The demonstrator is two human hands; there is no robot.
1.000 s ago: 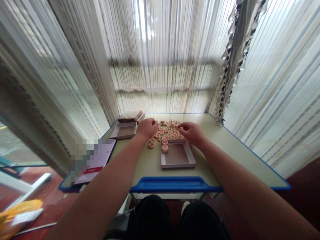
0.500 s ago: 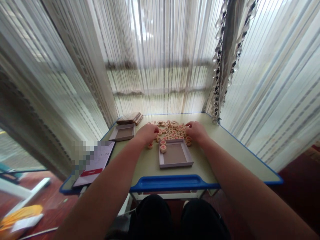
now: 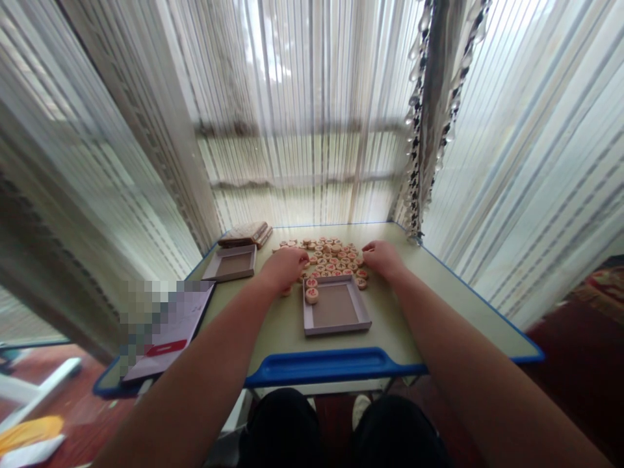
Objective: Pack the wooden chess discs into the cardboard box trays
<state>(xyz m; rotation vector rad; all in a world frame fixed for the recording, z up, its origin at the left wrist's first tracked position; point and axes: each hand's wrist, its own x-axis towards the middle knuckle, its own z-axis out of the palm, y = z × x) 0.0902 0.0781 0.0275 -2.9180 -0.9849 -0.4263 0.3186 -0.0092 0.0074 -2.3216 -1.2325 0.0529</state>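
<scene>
Many round wooden Chinese chess pieces (image 3: 336,258), with red or dark characters, lie in a loose heap on the desk. My left hand (image 3: 287,265) is at the heap's left edge, its fingers curled inward among the pieces. On the other side, my right hand (image 3: 383,258) has bent fingers at the heap's right edge. Whatever either hand may hold is hidden by the fingers. Between my forearms stands a shallow open box (image 3: 336,330). Two red-marked pieces (image 3: 312,296) sit along its left wall, near the upper left corner.
A second shallow box (image 3: 230,276) stands at the desk's back left, in front of a folded, wrapped bundle (image 3: 246,234). A clipboard-like board with paper (image 3: 180,318) and a red strip lies at left. The desk (image 3: 443,292) has a blue rim. Sheer curtains (image 3: 302,156) hang behind.
The view has shifted slightly, so the desk appears a little lower and more to the left. Both hands stay at the heap's sides, with little visible movement. The two boxed pieces remain in place.
</scene>
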